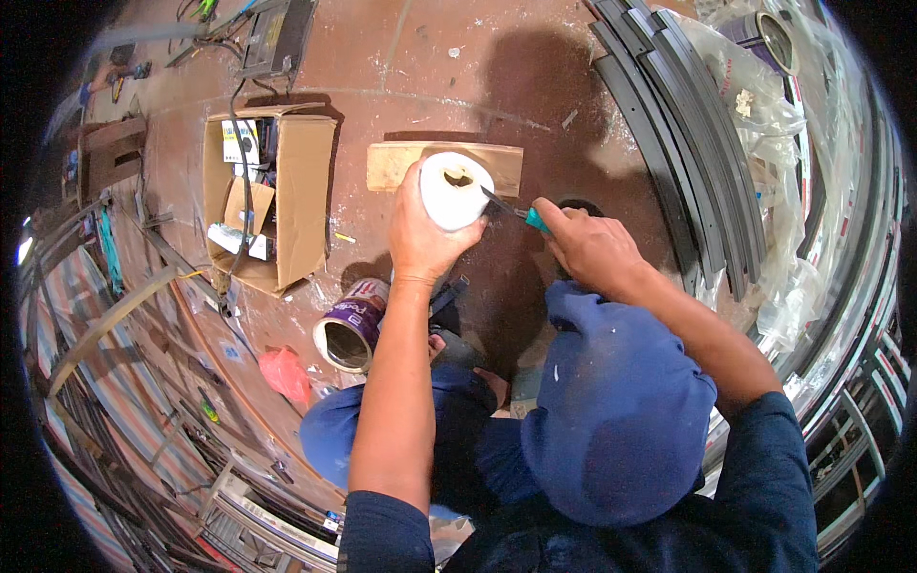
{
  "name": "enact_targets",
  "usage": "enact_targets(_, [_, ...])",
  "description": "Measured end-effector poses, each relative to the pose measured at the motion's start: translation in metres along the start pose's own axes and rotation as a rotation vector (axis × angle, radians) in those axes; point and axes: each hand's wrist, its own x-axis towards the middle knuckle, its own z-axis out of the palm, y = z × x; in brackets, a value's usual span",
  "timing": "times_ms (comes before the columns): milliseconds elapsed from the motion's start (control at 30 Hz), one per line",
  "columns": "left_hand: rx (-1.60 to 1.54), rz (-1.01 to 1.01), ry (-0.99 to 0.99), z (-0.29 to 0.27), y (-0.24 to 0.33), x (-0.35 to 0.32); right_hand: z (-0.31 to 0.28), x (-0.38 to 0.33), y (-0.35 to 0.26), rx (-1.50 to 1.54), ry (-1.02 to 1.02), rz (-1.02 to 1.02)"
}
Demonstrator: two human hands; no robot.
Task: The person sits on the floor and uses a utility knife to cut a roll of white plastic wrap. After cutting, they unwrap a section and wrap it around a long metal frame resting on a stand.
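White and round, a roll point(451, 203) with a dark, ragged hole in its end is held out in front of the person, overlapping the near edge of a pale wooden board point(394, 170) in this view; whether the two touch cannot be told. The left hand point(422, 234) is wrapped around the roll's left and near side, fingers mostly hidden beneath it. The right hand point(594, 250) is closed around the teal handle of a slim tool point(536, 221), whose dark blade points left, its tip at the roll's right edge. The board lies on the reddish-brown floor point(430, 100). To the left stands an open cardboard box point(306, 201) with packages inside, and nearer the person a purple can point(355, 320) lies tipped over. Long dark strips point(659, 134) are stacked at the right, beside crumpled clear plastic point(776, 215).
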Motion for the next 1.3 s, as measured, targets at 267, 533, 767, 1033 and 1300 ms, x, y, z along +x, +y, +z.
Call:
enact_targets(267, [0.013,0.012,0.013,0.001,0.002,0.005,0.001,0.013,-0.001,-0.045,-0.069,0.042])
enact_targets(533, [-0.021,-0.027,-0.011,0.003,0.005,0.003,0.011,0.021,-0.003,-0.032,0.049,0.019])
enact_targets(767, [-0.156,-0.084,-0.018,-0.003,0.004,0.009,0.003,0.037,-0.008,-0.027,0.087,-0.026])
enact_targets(1033, [-0.09,-0.008,-0.114,0.006,-0.005,-0.009,-0.012,0.011,-0.006,-0.052,-0.088,0.026])
enact_targets(1300, [0.284,-0.138,0.198,0.031,0.023,-0.035,-0.017,0.025,-0.022,-0.1,-0.15,-0.008])
